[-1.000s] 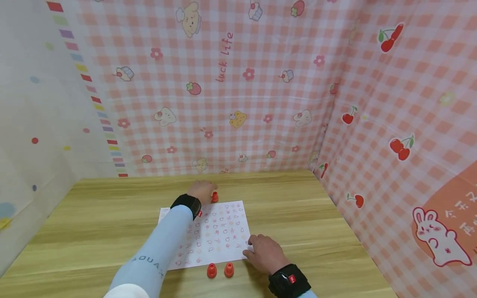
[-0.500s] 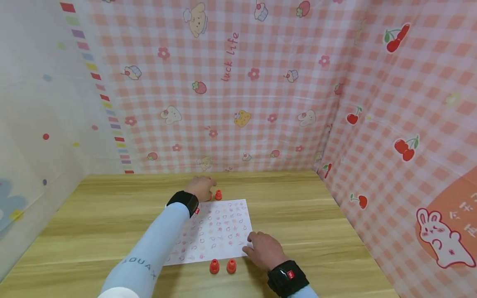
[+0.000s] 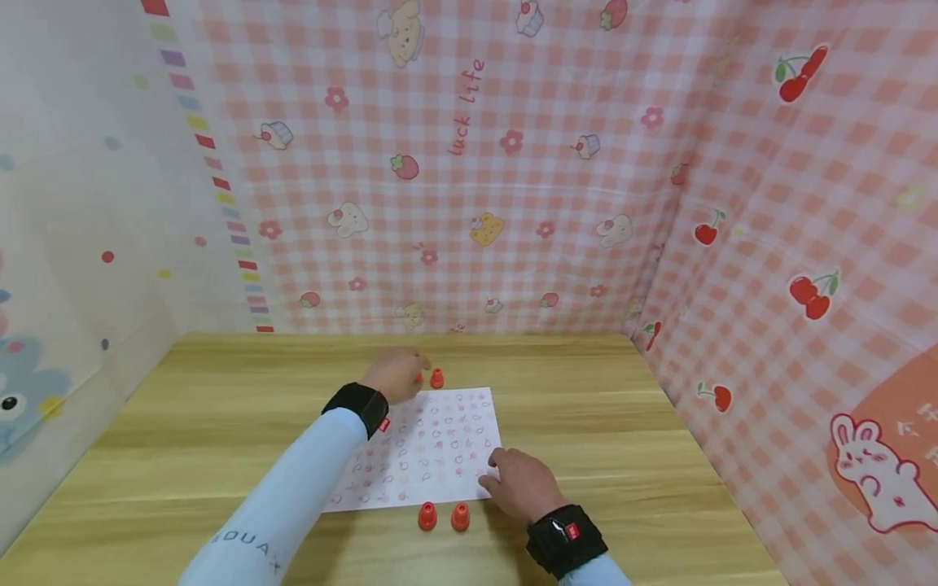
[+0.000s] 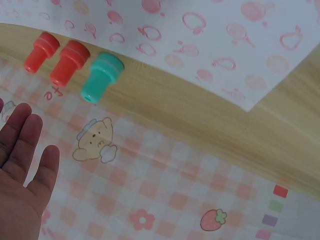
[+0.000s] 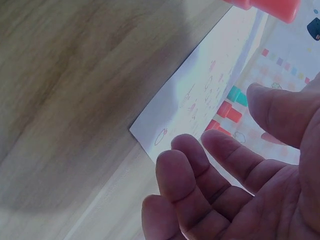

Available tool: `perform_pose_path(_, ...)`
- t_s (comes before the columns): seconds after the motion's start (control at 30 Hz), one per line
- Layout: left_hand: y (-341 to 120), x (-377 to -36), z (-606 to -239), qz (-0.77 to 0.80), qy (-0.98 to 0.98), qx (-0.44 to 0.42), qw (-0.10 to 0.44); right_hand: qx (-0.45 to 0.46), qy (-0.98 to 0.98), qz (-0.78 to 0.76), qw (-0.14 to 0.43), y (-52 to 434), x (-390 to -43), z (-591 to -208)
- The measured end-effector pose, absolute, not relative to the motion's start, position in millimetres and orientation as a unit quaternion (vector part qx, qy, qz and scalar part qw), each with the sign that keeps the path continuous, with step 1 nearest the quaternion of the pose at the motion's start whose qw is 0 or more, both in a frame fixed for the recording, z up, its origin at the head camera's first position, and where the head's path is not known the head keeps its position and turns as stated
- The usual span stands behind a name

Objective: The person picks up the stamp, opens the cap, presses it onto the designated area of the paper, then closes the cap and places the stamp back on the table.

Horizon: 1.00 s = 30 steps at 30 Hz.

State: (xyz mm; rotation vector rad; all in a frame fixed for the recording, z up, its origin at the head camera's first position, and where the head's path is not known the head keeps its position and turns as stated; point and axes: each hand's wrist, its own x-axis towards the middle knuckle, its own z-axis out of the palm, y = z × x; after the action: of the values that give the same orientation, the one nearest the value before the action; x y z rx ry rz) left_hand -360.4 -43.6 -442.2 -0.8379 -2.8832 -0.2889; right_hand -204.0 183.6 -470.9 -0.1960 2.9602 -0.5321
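Observation:
A white sheet of paper (image 3: 449,468) with rows of small pink fruit-like prints lies on the wooden table. Just beyond its far edge stand two red stamps (image 4: 69,64) and a teal stamp (image 4: 102,77) in a row; the left wrist view shows all three. My left hand (image 3: 396,376) is over that row with fingers extended and nothing in them, hiding the teal stamp from the head view. At the paper's right edge is my right hand (image 3: 522,484), fingers loosely bent around nothing. Two more red stamps (image 3: 427,516) stand at the near edge of the paper.
The table (image 3: 615,423) runs back to a pink checked cloth wall (image 3: 366,187). A second checked cloth (image 3: 762,350) borders the right side, and a pale dotted cloth (image 3: 132,212) the left. Black bands (image 3: 566,539) circle both wrists.
My left hand has shifted left along the far row, uncovering a second red stamp. The right hand stays by the paper's edge. The head view has turned slightly left.

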Motion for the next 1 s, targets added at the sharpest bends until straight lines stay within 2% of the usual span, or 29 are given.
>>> perform_pose_path(0.4,-46.3,-332.6,-442.9,-0.103,-0.941,-0.31,0.084,-0.055,0.98,-0.183,0.055,181.2,-205.5,-465.7)
perform_pose_path(0.8,-46.4,-294.2,-433.6,-0.156,-0.945,-0.287,0.02,-0.071,0.981,-0.175,0.042,179.3,-206.1,-468.3)
perform_pose_path(1.0,-47.9,-273.6,-434.1,-0.178,-0.938,-0.297,0.009,-0.069,0.981,-0.173,0.052,176.3,-205.0,-467.1)
